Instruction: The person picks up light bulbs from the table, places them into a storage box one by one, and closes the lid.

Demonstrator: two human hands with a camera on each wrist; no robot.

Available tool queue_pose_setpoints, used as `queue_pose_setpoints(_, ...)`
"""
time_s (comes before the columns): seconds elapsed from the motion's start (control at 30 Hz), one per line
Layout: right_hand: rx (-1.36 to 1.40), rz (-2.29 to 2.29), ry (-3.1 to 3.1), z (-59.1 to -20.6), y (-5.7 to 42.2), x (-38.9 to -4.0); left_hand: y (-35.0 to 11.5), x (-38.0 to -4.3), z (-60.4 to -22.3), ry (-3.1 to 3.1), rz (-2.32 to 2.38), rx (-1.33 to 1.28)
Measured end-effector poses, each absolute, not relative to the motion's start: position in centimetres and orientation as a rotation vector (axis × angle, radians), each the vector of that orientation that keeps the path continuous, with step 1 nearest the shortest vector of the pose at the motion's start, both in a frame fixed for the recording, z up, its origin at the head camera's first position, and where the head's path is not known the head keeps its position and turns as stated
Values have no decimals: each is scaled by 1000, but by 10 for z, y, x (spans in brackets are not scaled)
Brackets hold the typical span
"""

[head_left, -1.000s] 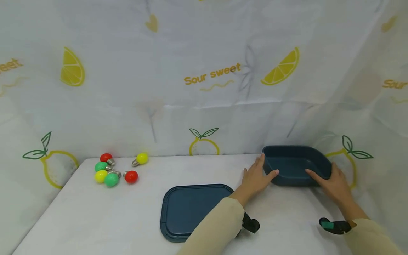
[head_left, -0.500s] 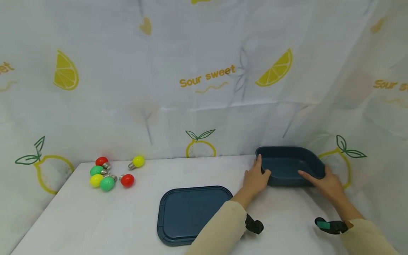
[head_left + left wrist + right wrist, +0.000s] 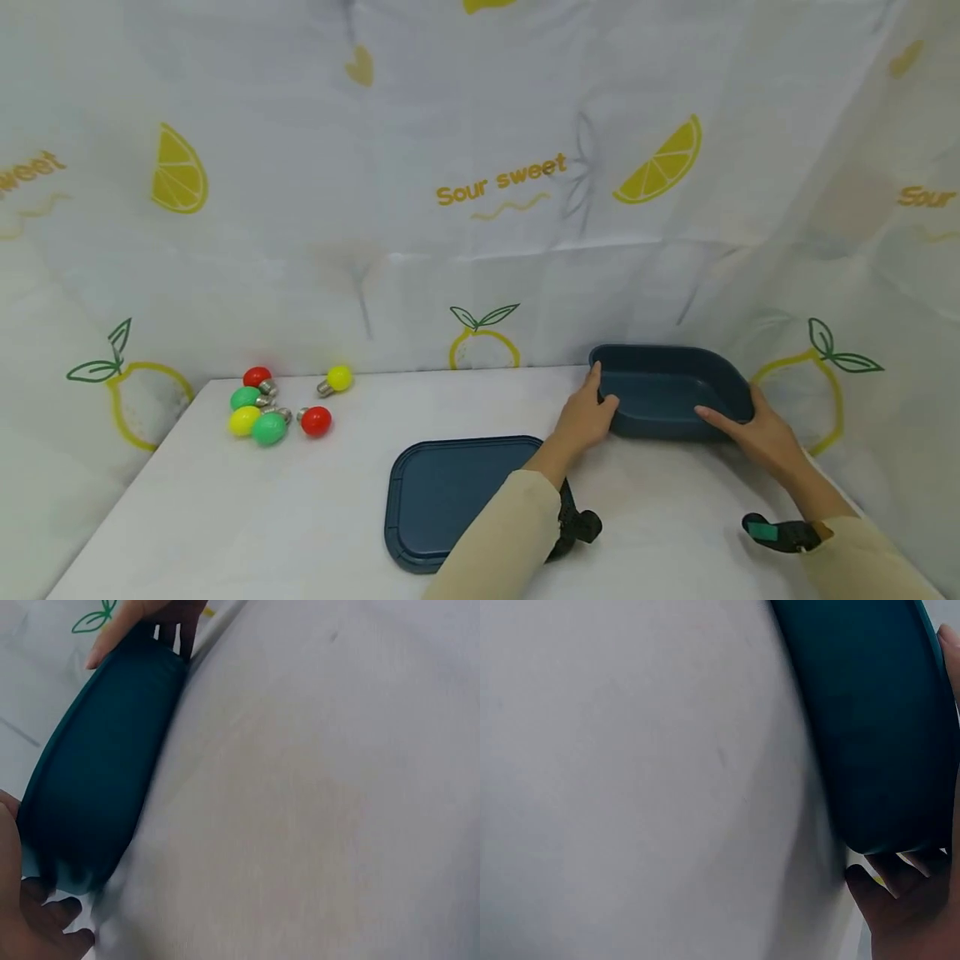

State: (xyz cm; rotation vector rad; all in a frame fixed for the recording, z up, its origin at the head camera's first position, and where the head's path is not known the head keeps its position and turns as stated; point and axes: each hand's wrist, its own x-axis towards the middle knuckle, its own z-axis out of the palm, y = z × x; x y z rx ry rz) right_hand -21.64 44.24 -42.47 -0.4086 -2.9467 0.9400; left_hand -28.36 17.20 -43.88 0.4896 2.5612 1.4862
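A deep dark blue rectangular bin [image 3: 660, 425] with rounded corners stands at the far right of the table, its inside visible in the head view. My left hand [image 3: 585, 417] holds its left end, index finger along the rim and thumb at the front wall. On the opposite end, my right hand [image 3: 765, 433] grips with the thumb over the front rim. In the left wrist view, the bin [image 3: 105, 757] spans between both hands. The right wrist view shows right-hand fingers [image 3: 892, 881] under the bin's end [image 3: 877, 727].
A flat dark blue lid-like tray [image 3: 465, 500] lies mid-table, partly covered by the left sleeve [image 3: 502, 533]. Several bulbs sit at the back left, among them a red bulb [image 3: 316, 421], a yellow bulb [image 3: 340, 377] and a green bulb [image 3: 269, 428]. A lemon-print curtain [image 3: 480, 250] hangs behind.
The bin has shifted left along the back of the table, both hands moving with it. The bulbs and the flat tray have stayed put; the head view has swayed slightly.
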Motion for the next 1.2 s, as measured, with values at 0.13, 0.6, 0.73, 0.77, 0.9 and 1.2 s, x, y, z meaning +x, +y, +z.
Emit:
queue_pose_setpoints(0.13,-370,929,-2951,-426,438,-217,162,-285,-439,2571,1465,492)
queue_pose_setpoints(0.6,-251,920,-2945,-429,400,-228,117,-291,-442,2671,1344,598)
queue_pose_setpoints(0.73,-243,905,-2954,-426,385,-232,103,-293,-440,2656,1367,592)
queue_pose_setpoints(0.77,-238,904,-2956,-425,382,-233,99,-294,-440,2654,1371,584)
queue_pose_setpoints(0.9,-227,904,-2949,-425,368,-237,83,-295,-441,2601,1420,550)
queue_pose_setpoints(1.2,-224,959,-2957,-426,340,-243,49,-299,-442,2520,1491,529)
